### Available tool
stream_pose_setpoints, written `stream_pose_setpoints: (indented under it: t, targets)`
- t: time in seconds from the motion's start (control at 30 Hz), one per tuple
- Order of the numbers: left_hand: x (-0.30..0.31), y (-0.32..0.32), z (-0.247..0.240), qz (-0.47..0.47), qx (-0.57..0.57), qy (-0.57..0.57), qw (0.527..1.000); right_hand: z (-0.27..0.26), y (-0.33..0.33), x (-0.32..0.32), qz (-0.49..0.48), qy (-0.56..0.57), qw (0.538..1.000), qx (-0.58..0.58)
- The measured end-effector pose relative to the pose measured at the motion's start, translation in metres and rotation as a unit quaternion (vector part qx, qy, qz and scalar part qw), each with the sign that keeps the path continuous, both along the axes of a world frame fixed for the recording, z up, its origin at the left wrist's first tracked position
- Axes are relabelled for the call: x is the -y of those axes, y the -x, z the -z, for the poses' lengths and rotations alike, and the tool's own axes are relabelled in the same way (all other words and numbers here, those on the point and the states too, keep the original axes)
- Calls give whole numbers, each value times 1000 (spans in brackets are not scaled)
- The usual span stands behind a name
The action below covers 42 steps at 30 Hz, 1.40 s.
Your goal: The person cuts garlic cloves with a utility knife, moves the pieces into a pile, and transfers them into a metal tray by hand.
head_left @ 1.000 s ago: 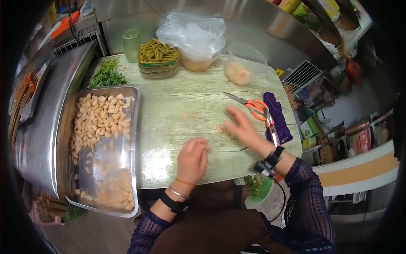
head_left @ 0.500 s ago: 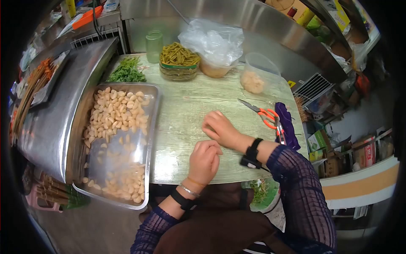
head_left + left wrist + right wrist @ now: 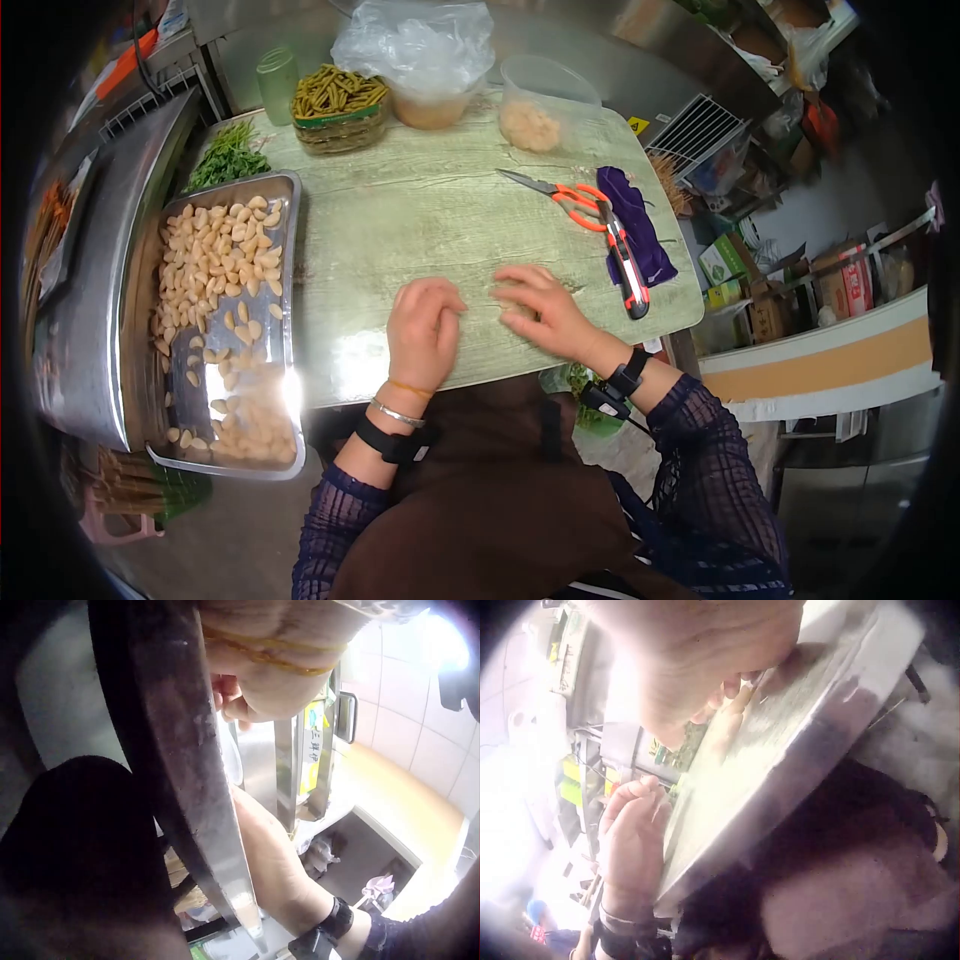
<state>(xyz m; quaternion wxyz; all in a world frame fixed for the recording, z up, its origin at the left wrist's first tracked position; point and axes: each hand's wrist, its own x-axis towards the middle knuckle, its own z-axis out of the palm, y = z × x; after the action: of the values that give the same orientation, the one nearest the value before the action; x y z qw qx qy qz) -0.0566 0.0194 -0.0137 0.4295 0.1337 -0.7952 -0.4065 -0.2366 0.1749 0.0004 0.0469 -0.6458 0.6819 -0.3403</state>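
In the head view, the left hand hovers near the table's front edge, its fingers curled inward; whether they hold anything is hidden. The right hand is just to its right, low over the green tabletop, fingers bent and thumb apart. The right wrist view shows a pale piece by the right fingertips, with a blurred pale patch below it; the grip is unclear. In that view the left hand has its thumb close to its fingers. Pale cloves lie in a metal tray at left.
Behind the hands stand a green jar, a container of green pieces, a bagged bowl and a clear tub. Orange-handled pliers, a red-and-black tool and purple cloth lie at right.
The right hand swung in toward the left hand, then drew back slightly to the right. The left hand has stayed near the front edge with curled fingers. The head view has shifted.
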Motion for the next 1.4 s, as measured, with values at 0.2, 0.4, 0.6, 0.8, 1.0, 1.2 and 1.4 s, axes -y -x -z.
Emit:
stream_pose_setpoints:
  t: [0.2,0.4,0.6,0.8,1.0,1.2,1.4]
  targets:
    - [0,-1,2,-1,11,-4,1000,-3,-20,-35,-11,-60,998,25]
    - [1,-3,1,11,29,-6,1000,-7,-36,-61,2,-59,991,-121]
    - [1,0,1,14,31,-21,999,3,-17,-80,-23,-17,966,-258]
    - [0,0,-1,18,65,-23,997,8,14,-102,21,0,967,-254]
    - [-1,2,-1,12,67,-7,998,20,12,-102,145,100,970,-165]
    - [1,-2,1,31,92,-6,995,18,6,-87,378,162,905,110]
    - [-1,-1,1,11,104,5,995,2,37,-97,247,299,659,645]
